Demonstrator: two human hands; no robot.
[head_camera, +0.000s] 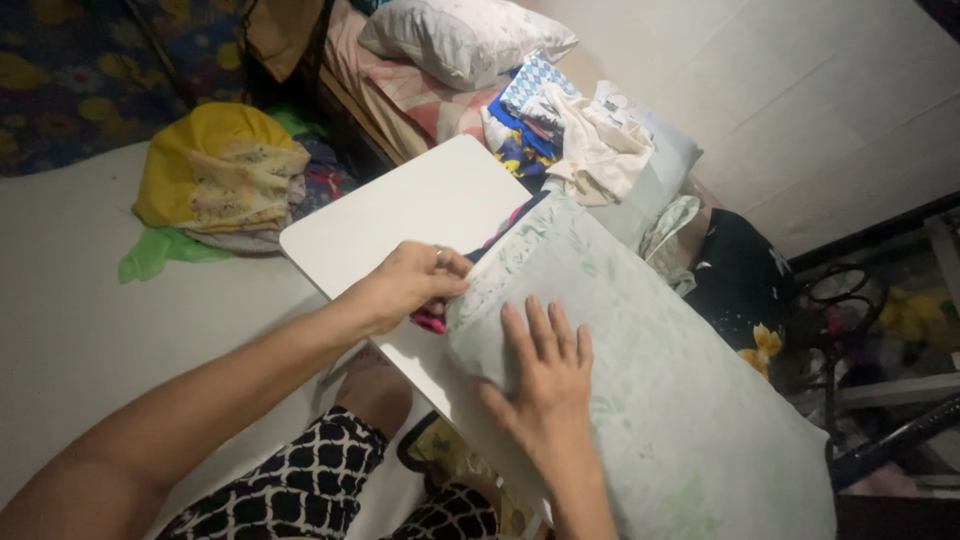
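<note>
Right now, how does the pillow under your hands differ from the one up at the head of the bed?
The pale green floral pillow lies on the white board, under the right hand, its corner gripped by the left hand. The white pillow lies untouched on the bed. The green one looks larger, being nearer the camera. Both have light patterned covers.

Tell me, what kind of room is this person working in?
Most likely a bedroom at home. A pillow lies on a bed with a patterned sheet, loose clothes are heaped beside it, and both hands work a pale cloth on a small white table.
</note>
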